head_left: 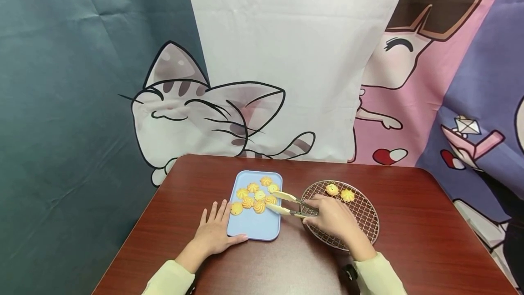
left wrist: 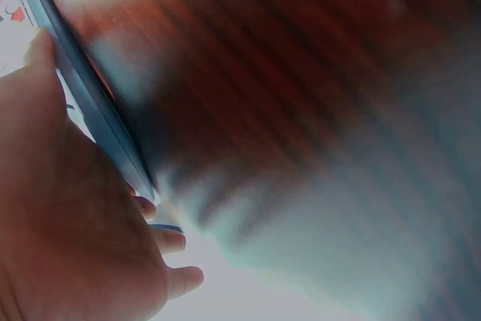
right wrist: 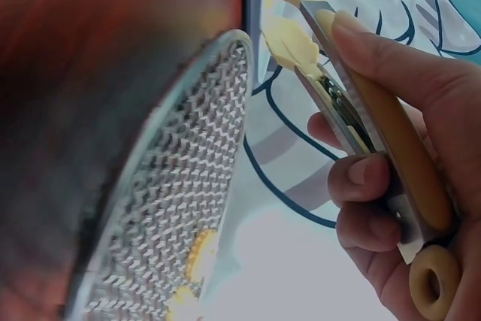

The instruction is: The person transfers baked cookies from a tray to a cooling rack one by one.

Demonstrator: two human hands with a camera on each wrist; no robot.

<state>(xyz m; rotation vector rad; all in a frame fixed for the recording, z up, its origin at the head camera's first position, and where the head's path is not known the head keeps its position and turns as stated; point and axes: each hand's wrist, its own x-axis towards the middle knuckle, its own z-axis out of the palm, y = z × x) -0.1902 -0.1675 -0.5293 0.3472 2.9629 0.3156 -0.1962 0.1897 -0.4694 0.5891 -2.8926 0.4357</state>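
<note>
A light-blue tray [head_left: 254,229] bears several yellow swirl-shaped cookies [head_left: 259,207], grouped in its far and middle part. My left hand [head_left: 214,233] lies at the tray's near left side with fingers straight and spread, its thumb along the near edge; the left wrist view has this hand [left wrist: 83,208] against the tray's rim [left wrist: 98,103]. My right hand [head_left: 335,218] grips a pair of tongs [head_left: 279,209] with cream tips. Those tips stand apart over the tray's right edge, beside the cookies. In the right wrist view, fingers and thumb wrap the tongs' handles [right wrist: 402,148].
Right of the tray is a round wire rack [head_left: 365,222], partly under my right hand. Two cookies [head_left: 347,195] lie at its far side. Both stand on a dark red wooden table [head_left: 413,226]. A printed cloth [head_left: 266,35] hangs behind the table.
</note>
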